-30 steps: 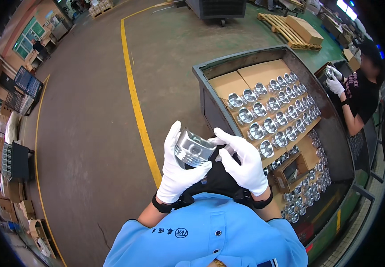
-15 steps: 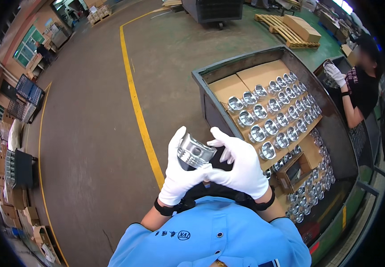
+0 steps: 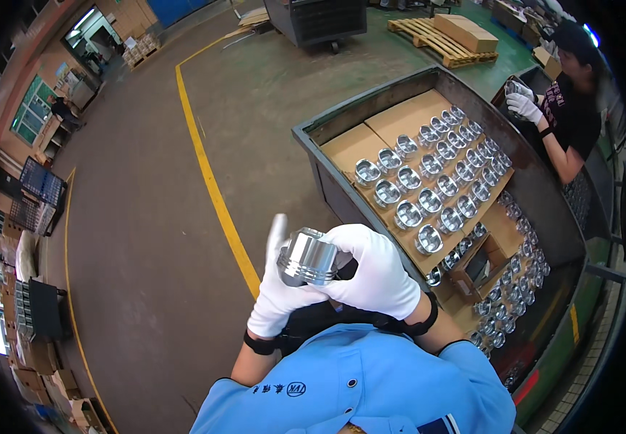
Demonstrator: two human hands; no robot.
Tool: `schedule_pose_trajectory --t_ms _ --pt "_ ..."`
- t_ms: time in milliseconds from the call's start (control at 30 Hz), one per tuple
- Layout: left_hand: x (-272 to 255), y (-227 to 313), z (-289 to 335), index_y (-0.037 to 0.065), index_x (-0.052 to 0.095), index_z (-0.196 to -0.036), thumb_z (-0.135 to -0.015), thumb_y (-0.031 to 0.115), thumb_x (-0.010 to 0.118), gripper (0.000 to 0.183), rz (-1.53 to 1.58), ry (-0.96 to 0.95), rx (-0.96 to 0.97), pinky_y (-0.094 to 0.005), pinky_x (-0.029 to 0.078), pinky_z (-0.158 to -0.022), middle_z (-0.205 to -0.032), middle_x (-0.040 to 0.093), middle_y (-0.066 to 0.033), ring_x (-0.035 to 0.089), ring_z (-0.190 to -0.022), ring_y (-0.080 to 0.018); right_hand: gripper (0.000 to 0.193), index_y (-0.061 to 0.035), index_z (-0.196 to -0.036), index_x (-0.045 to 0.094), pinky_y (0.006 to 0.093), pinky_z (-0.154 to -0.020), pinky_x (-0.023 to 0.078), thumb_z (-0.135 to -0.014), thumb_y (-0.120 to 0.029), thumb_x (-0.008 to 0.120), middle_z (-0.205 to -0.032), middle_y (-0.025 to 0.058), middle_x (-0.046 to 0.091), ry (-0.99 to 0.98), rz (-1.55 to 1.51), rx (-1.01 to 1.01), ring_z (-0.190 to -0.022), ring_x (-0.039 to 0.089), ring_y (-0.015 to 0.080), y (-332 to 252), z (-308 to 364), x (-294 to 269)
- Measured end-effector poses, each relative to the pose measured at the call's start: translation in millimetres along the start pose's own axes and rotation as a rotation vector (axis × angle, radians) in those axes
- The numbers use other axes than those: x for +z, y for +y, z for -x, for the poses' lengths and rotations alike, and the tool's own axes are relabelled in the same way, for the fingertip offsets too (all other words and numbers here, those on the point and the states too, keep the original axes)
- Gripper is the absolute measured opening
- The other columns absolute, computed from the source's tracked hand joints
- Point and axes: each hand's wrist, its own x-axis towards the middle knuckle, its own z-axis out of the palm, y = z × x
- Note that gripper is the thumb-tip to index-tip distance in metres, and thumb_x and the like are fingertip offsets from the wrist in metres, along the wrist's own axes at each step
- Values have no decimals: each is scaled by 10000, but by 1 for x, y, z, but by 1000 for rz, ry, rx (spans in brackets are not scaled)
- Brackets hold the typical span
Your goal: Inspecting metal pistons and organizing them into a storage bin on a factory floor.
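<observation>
A shiny metal piston (image 3: 308, 257) with ring grooves near its lower end is held in front of my chest. My left hand (image 3: 278, 289), in a white glove, supports it from the left and below, one finger pointing up past its side. From the right, my right hand (image 3: 376, 271), also gloved, curls its fingers against the piston; some fingertips are hidden behind it. Just beyond my right hand, rows of similar pistons (image 3: 408, 215) stand on a cardboard sheet (image 3: 345, 148) inside a dark metal bin (image 3: 320, 173).
A lower layer of pistons (image 3: 501, 318) surrounds a small open carton (image 3: 465, 286) in the bin. Beyond its right side, a person (image 3: 569, 108) in white gloves handles a metal part. A wooden pallet (image 3: 421, 32) and a dark cart (image 3: 313, 22) stand farther off.
The piston has been turned, so its smooth side and ring grooves face me. My right hand has come in from the right against it. The view has shifted slightly.
</observation>
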Motion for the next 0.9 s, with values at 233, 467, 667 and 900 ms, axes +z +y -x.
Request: schedule_pose_trajectory --t_ms 233,467,667,900 --pt "11 21 -4 93 181 -1614 -809 675 733 1137 722 -120 -342 -515 483 -1088 -1476 501 -168 548 -1321 -328 422 -54 -1084 695 364 -731 562 -692 -115 840 -938 124 707 -27 18 -74 -805 693 298 -2 -4 1" --pt "9 13 -1 159 183 -1619 -853 559 755 1037 687 -35 -249 -539 533 -1010 -1428 539 -186 624 -1202 -375 632 -73 -1271 639 410 -859 519 -697 -215 863 -1048 93 692 19 274 -150 -975 654 298 8 -2 7" --pt "9 10 0 181 190 -1616 -830 489 812 1049 695 42 -222 -522 551 -961 -1428 543 -175 663 -1128 -387 746 -73 -1394 575 406 -894 500 -726 -247 858 -1068 82 679 -34 362 -127 -1007 641 284 11 1 9" --pt "10 17 -1 165 207 -1612 -742 334 917 1135 695 105 -227 -501 552 -990 -1410 549 -144 652 -1153 -355 762 -70 -1409 564 394 -874 509 -717 -209 851 -1096 85 684 -54 299 -132 -989 653 284 17 1 13"
